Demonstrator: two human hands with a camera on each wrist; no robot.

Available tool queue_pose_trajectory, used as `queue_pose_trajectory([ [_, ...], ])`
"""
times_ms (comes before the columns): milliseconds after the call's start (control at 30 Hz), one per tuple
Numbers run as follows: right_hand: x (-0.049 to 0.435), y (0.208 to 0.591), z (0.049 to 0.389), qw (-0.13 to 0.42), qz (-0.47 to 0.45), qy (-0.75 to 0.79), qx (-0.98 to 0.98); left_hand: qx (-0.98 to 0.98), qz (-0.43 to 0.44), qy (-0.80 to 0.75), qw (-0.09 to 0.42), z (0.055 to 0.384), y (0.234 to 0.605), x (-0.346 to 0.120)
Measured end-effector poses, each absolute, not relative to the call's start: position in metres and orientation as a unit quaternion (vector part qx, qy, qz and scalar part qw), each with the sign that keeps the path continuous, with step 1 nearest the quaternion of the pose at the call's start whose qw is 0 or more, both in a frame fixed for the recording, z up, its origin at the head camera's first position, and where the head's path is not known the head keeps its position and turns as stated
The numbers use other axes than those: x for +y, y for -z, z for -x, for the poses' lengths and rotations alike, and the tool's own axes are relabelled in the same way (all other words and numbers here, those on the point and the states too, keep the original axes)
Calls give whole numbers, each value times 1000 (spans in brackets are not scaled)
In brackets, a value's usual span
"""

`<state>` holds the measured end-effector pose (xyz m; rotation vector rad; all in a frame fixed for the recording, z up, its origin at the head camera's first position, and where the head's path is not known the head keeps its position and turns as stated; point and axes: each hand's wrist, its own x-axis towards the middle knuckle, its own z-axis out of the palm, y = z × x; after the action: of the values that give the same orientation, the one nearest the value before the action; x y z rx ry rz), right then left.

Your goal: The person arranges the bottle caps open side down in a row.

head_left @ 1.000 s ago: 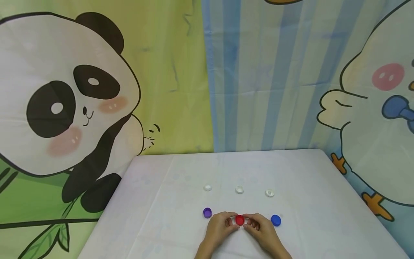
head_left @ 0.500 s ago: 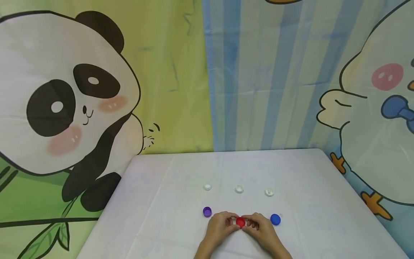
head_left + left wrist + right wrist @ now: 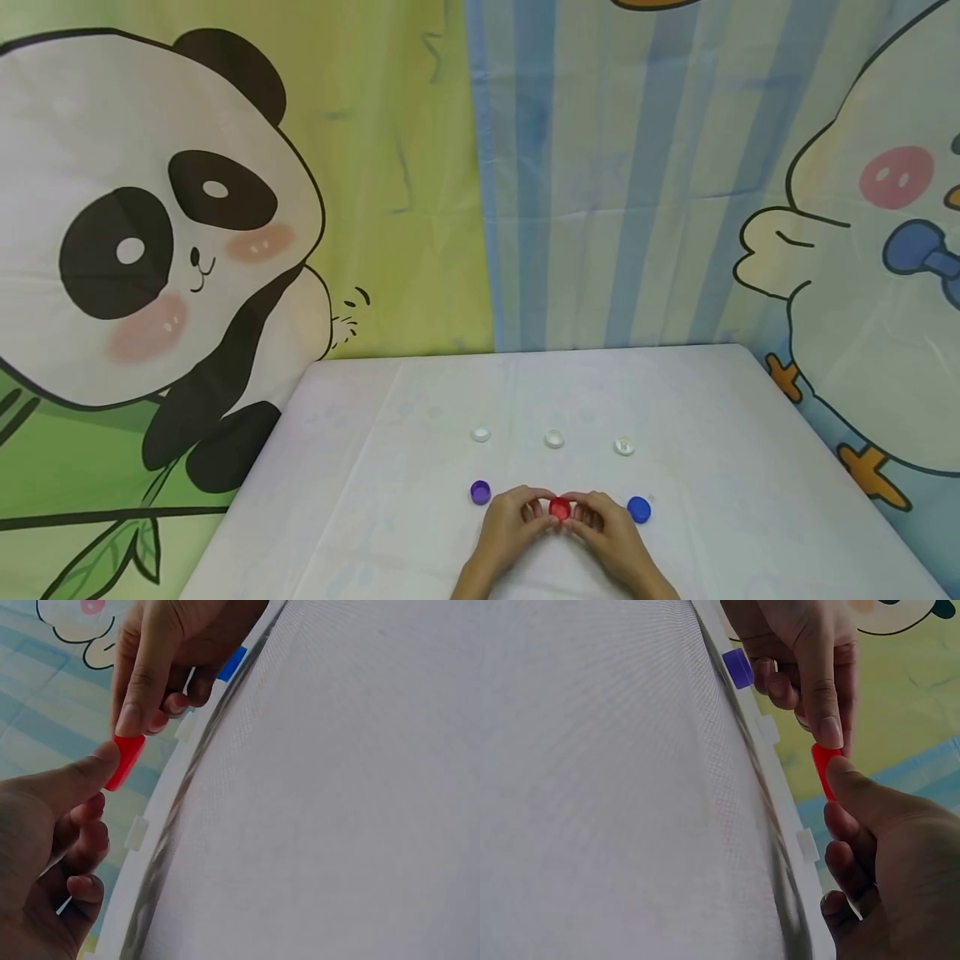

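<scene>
A small round red bottle cap (image 3: 559,509) is held between both hands near the front of the table. My left hand (image 3: 512,527) pinches its left side between thumb and index finger, and my right hand (image 3: 611,533) pinches the right side the same way. In the left wrist view the red cap (image 3: 129,761) appears edge-on between the two thumbs. The other fingers of both hands are curled under. To the left of my hands lies a purple cap (image 3: 481,492), hollow side up. A blue cap (image 3: 639,509) lies just right of my right hand.
Behind the hands, a row of white caps stands on the white-covered table (image 3: 390,500): a left one (image 3: 481,434), a middle one (image 3: 554,438) and a right one (image 3: 624,447). Printed cloth with a panda (image 3: 247,333) hangs behind the table.
The red cap has turned in my fingers, so its face now shows a ring-like rim. It dipped slightly and came back up. The other caps stay in place.
</scene>
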<state>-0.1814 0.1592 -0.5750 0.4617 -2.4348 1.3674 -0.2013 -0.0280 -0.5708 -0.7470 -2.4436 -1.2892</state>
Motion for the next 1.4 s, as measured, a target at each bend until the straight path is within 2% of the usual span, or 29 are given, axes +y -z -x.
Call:
queue_pose_trajectory([
  [200,158,560,179,235,-213,-448,-836,-806,269,509,138,198,555,-27],
  [433,158,524,176,265,-250,-456,-812,-768,281,560,133,185,496,-27],
  [633,156,497,171,346,-311,-475,-747,-735,326,571,163,173,460,-28],
  [733,155,484,167,364,-332,-482,-725,-727,332,574,180,170,456,-28],
  [1033,153,466,160,370,-349,-501,-700,-709,349,572,218,169,455,-30],
  [1400,153,469,160,370,-338,-513,-696,-702,359,576,216,162,442,-27],
])
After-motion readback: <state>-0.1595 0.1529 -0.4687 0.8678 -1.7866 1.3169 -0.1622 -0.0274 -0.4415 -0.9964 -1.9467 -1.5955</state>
